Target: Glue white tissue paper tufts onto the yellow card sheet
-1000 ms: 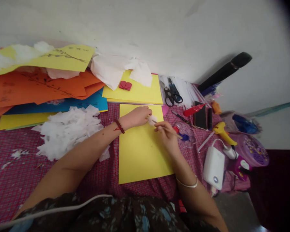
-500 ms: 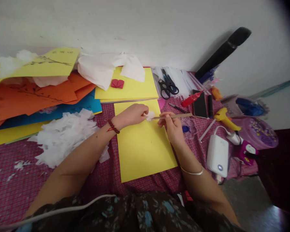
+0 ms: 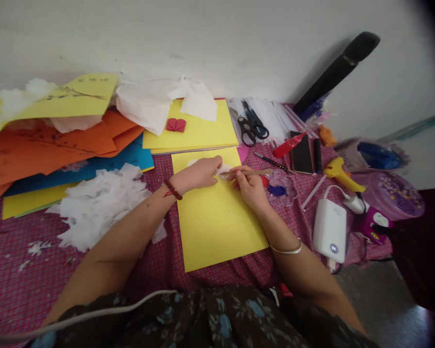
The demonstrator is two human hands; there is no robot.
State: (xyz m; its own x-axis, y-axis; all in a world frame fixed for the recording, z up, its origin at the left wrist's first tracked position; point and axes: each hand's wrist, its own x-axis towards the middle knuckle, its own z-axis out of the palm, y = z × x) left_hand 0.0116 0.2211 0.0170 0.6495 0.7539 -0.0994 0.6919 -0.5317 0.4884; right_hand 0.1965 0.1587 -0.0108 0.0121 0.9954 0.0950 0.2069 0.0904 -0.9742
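Observation:
My left hand (image 3: pixel 202 174) is bent over the upper part of a yellow sheet (image 3: pixel 221 222). Its curled fingertips hold the edge of a small white tissue piece (image 3: pixel 224 169). My right hand (image 3: pixel 251 187) grips a thin, flat brown stick (image 3: pixel 255 172) between thumb and fingers, the stick's left end at the tissue. Another white patch (image 3: pixel 192 162) shows on the sheet behind my left wrist. To the right of my right hand lies a clear flower-shaped palette (image 3: pixel 289 192) with blue and red in it.
A heap of torn white tissue (image 3: pixel 97 208) and orange sheets (image 3: pixel 58 145) lie left. Scissors (image 3: pixel 252 128), a red bottle (image 3: pixel 289 144), a phone (image 3: pixel 301 153), a yellow glue gun (image 3: pixel 342 173) and a white power bank (image 3: pixel 329 229) sit right. A red folded paper (image 3: pixel 176 124) rests behind.
My right hand has moved slightly left with the stick, uncovering more of the palette. The stick's left end is closer to my left hand, which has shifted little. The view has turned slightly.

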